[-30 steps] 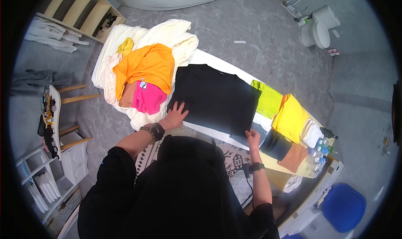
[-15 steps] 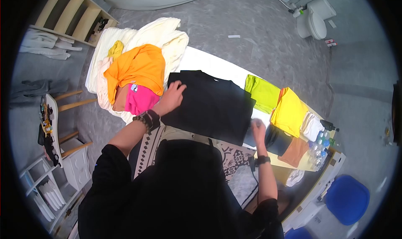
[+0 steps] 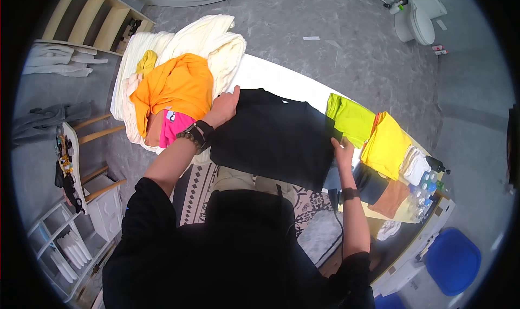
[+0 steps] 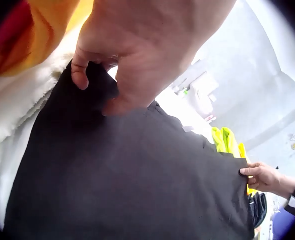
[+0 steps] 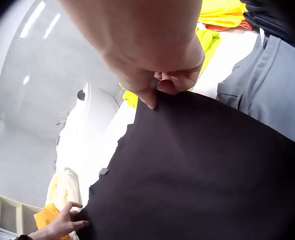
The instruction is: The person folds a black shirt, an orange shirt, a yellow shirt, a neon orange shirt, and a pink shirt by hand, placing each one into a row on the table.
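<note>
A black shirt [image 3: 271,135] lies spread on the white table, its neckline toward the far side. At its far left corner is my left hand [image 3: 223,107]; in the left wrist view that hand [image 4: 132,55] has its thumb and fingers curled on the black cloth. My right hand [image 3: 343,152] is at the shirt's right edge, and in the right wrist view this hand [image 5: 157,60] pinches the cloth between thumb and curled fingers. The near edge of the shirt hangs toward my lap.
Left of the shirt lie orange cloth [image 3: 179,87], pink cloth [image 3: 174,126] and a cream blanket [image 3: 216,38]. To its right are lime cloth [image 3: 349,119], yellow cloth [image 3: 385,146], dark folded cloth [image 3: 368,184], brown cloth [image 3: 391,198] and bottles [image 3: 422,195]. The white table [image 3: 265,73] shows behind.
My left hand has moved from the shirt's near left part up to its far left corner. My right hand has moved up along the right edge and grips it there.
</note>
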Demonstrator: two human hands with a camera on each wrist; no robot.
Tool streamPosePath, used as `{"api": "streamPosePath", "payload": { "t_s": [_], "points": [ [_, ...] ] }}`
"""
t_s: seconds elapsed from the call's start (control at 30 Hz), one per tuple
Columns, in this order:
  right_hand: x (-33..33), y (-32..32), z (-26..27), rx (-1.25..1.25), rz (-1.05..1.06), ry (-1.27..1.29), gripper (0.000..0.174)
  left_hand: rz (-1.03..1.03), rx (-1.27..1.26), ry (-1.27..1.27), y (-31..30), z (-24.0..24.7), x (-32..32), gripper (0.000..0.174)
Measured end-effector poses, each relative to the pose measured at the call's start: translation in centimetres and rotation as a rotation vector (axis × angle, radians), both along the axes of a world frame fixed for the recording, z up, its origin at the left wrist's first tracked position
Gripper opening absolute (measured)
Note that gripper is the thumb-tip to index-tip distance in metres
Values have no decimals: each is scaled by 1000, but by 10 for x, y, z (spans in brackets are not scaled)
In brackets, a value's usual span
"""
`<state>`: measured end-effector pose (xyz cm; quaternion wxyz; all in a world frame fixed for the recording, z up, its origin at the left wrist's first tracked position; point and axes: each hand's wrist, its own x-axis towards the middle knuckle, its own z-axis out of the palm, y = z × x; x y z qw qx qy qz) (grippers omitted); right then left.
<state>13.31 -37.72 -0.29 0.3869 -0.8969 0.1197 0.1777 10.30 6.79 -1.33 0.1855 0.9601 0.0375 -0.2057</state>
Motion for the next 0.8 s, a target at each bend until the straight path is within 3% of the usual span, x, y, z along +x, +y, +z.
{"api": "streamPosePath", "payload": {
  "t_s": [0.13, 0.37, 0.67, 0.7, 0.77, 0.8],
  "points": [
    [-9, 11, 45, 285, -54, 20, 30, -44, 35, -6, 12, 13, -5, 31],
    [-23, 5, 58, 376, -126, 85, 21, -62, 2, -47, 30, 39, -9, 13],
    [1, 2, 65, 286, -22, -64, 24, -20, 41, -32, 26, 84, 8, 22],
    [6, 1, 65, 300, -34, 36, 26, -19, 42, -35, 24, 83, 8, 22],
    [1, 8, 58, 277, -48, -68, 31, 15, 28, -306, 17, 80, 6, 30],
    [0, 12, 57, 254, -64, -171, 39, 16, 29, -310, 10, 81, 5, 30]
  ]
}}
